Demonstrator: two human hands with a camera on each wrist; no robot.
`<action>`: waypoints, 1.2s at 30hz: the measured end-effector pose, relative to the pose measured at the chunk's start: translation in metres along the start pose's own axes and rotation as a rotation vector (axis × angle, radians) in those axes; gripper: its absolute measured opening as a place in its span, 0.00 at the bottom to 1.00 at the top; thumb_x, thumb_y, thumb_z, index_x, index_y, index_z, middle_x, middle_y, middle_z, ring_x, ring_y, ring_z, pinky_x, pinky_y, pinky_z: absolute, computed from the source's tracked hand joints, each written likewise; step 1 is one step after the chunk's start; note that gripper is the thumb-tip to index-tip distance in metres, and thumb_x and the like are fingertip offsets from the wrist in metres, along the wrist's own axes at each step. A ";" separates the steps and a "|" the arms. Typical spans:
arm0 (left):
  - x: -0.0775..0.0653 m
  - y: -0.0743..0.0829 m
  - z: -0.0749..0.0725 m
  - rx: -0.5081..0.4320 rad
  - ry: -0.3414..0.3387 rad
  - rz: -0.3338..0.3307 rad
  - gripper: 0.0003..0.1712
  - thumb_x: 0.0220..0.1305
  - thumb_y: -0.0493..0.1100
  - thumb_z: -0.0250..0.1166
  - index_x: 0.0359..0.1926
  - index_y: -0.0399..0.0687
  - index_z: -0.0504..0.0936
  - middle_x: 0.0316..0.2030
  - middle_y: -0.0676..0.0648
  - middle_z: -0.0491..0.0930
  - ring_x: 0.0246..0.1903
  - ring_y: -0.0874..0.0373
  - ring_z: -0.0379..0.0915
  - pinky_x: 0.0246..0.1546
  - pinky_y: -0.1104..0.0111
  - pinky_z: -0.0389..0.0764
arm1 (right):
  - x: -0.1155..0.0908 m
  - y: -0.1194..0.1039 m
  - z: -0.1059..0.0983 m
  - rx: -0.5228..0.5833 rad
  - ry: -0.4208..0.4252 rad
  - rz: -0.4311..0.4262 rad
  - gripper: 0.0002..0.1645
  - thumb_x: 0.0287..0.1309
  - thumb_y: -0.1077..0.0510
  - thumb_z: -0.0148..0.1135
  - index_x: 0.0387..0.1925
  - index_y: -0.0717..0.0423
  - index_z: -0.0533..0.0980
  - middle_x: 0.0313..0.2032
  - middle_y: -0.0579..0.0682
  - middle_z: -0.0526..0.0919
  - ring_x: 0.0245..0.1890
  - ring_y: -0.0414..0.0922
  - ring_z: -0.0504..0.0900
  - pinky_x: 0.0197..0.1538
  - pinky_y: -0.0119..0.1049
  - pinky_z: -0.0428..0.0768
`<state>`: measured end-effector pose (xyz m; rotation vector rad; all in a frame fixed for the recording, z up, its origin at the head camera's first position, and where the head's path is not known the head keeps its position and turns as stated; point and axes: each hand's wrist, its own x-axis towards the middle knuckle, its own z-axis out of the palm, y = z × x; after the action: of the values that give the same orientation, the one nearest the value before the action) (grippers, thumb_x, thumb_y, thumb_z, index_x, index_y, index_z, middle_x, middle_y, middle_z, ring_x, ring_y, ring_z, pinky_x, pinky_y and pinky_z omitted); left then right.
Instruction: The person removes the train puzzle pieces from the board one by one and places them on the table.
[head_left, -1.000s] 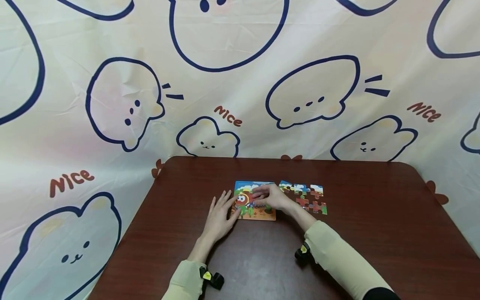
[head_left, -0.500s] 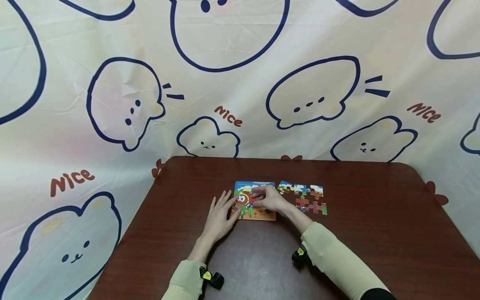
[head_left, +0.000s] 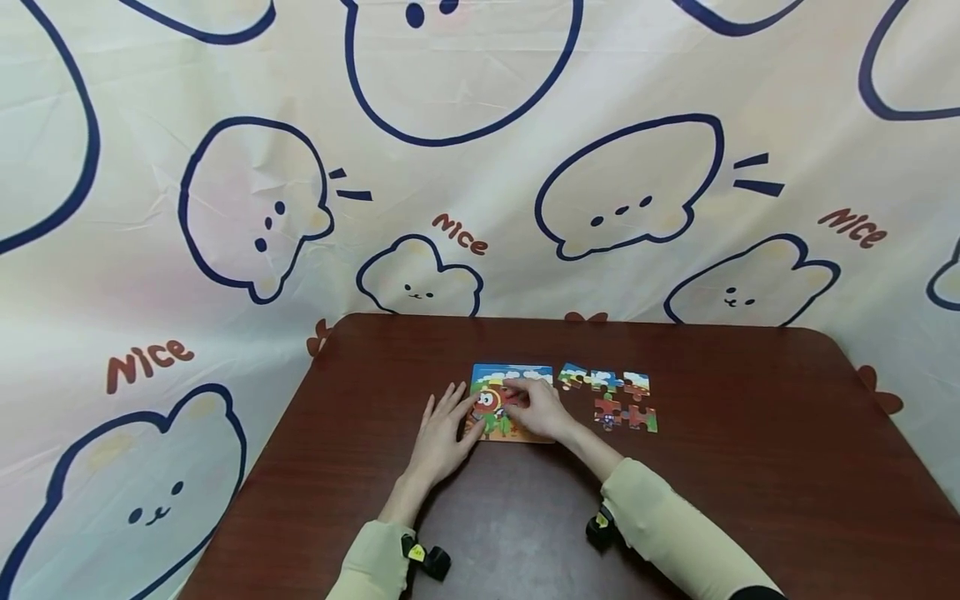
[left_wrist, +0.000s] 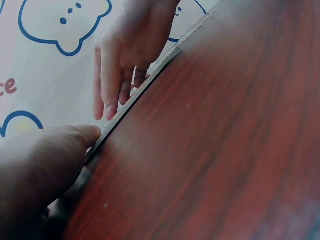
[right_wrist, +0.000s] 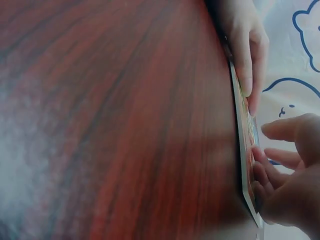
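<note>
A colourful cartoon jigsaw puzzle (head_left: 513, 369) lies flat in its frame near the table's middle, showing a round red character. My left hand (head_left: 438, 437) rests along its left edge with fingers stretched out; in the left wrist view the thumb (left_wrist: 87, 132) touches the edge. Over the puzzle's right half is my right hand (head_left: 546, 412), hiding that part of the picture. Its fingers (left_wrist: 107, 85) point down to the surface, fairly straight. From the right wrist, the thumb (right_wrist: 280, 130) stands apart from the other fingers and nothing shows between them.
Right of the frame lie several loose puzzle pieces: blue-sky ones (head_left: 603, 381) in an upper row and red ones (head_left: 607, 412) below. The brown table (head_left: 720, 467) reaches back to a printed cloth backdrop (head_left: 510, 192). Each sleeve carries a black wrist camera (head_left: 427, 558).
My right hand has shifted slightly toward me over the puzzle, and its thumb and index finger have spread apart. The left hand stays in place; the loose pieces have not moved.
</note>
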<state>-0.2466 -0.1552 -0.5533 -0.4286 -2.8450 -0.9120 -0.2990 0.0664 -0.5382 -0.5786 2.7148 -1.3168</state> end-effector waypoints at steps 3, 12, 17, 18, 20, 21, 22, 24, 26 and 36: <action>-0.001 0.001 0.000 0.008 -0.001 -0.005 0.33 0.80 0.54 0.66 0.79 0.50 0.76 0.84 0.37 0.64 0.87 0.38 0.54 0.87 0.35 0.49 | -0.002 0.001 0.001 0.024 0.014 -0.027 0.25 0.71 0.63 0.71 0.67 0.66 0.82 0.51 0.57 0.93 0.49 0.54 0.91 0.64 0.57 0.82; 0.000 0.001 0.000 0.030 -0.011 -0.007 0.39 0.80 0.56 0.66 0.83 0.49 0.70 0.85 0.38 0.63 0.87 0.39 0.54 0.87 0.35 0.48 | 0.002 -0.004 0.004 -0.048 -0.008 0.004 0.27 0.64 0.59 0.79 0.64 0.61 0.86 0.43 0.50 0.90 0.49 0.50 0.82 0.67 0.61 0.67; 0.002 0.002 -0.001 0.033 -0.012 -0.006 0.39 0.80 0.57 0.65 0.83 0.47 0.70 0.85 0.38 0.63 0.87 0.39 0.54 0.87 0.36 0.48 | -0.001 -0.002 0.007 -0.052 0.062 -0.008 0.23 0.67 0.60 0.75 0.62 0.58 0.87 0.49 0.56 0.89 0.54 0.56 0.79 0.64 0.64 0.67; 0.002 0.002 -0.001 0.033 -0.013 -0.005 0.39 0.80 0.57 0.65 0.83 0.47 0.70 0.85 0.38 0.63 0.87 0.39 0.54 0.87 0.36 0.48 | -0.002 -0.001 0.008 -0.041 0.077 -0.016 0.21 0.68 0.61 0.73 0.61 0.58 0.88 0.50 0.56 0.90 0.55 0.57 0.81 0.66 0.65 0.68; 0.001 0.001 -0.001 0.034 -0.018 -0.009 0.39 0.80 0.57 0.66 0.83 0.46 0.70 0.85 0.37 0.63 0.87 0.38 0.54 0.87 0.36 0.48 | -0.003 0.000 0.009 0.006 0.094 -0.021 0.19 0.71 0.62 0.70 0.61 0.60 0.88 0.53 0.58 0.92 0.57 0.59 0.85 0.67 0.64 0.74; 0.001 0.001 -0.001 0.038 -0.019 -0.012 0.39 0.80 0.57 0.66 0.83 0.46 0.71 0.85 0.37 0.63 0.87 0.38 0.54 0.87 0.36 0.48 | -0.003 0.000 0.008 0.031 0.094 -0.019 0.18 0.73 0.63 0.68 0.61 0.60 0.88 0.53 0.57 0.93 0.57 0.58 0.87 0.66 0.61 0.78; 0.001 0.001 -0.001 0.039 -0.018 -0.014 0.39 0.80 0.57 0.66 0.82 0.46 0.71 0.85 0.37 0.63 0.87 0.38 0.54 0.87 0.35 0.49 | -0.003 0.000 0.008 0.063 0.090 -0.012 0.18 0.74 0.64 0.67 0.61 0.61 0.87 0.53 0.58 0.94 0.55 0.57 0.89 0.63 0.57 0.82; 0.000 0.000 -0.002 0.045 -0.017 -0.020 0.39 0.80 0.57 0.66 0.82 0.45 0.72 0.85 0.37 0.63 0.87 0.38 0.54 0.87 0.35 0.49 | -0.002 0.000 0.005 0.142 0.065 0.026 0.17 0.76 0.65 0.65 0.61 0.63 0.87 0.51 0.58 0.94 0.51 0.54 0.92 0.54 0.48 0.89; 0.000 -0.001 -0.002 0.052 -0.019 -0.024 0.38 0.80 0.57 0.66 0.82 0.46 0.72 0.85 0.38 0.63 0.87 0.39 0.54 0.87 0.36 0.49 | -0.002 -0.001 0.002 0.208 0.032 0.074 0.19 0.76 0.65 0.65 0.63 0.65 0.85 0.51 0.59 0.94 0.49 0.52 0.92 0.47 0.40 0.89; 0.001 -0.001 0.000 0.045 -0.021 -0.007 0.38 0.79 0.57 0.67 0.82 0.48 0.73 0.84 0.37 0.63 0.87 0.37 0.54 0.87 0.34 0.48 | -0.001 -0.006 0.009 -0.082 0.036 -0.015 0.27 0.65 0.58 0.78 0.65 0.59 0.85 0.46 0.55 0.92 0.48 0.52 0.87 0.62 0.57 0.71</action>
<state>-0.2481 -0.1554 -0.5535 -0.4268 -2.8818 -0.8475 -0.2943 0.0569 -0.5397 -0.5895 2.8103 -1.2352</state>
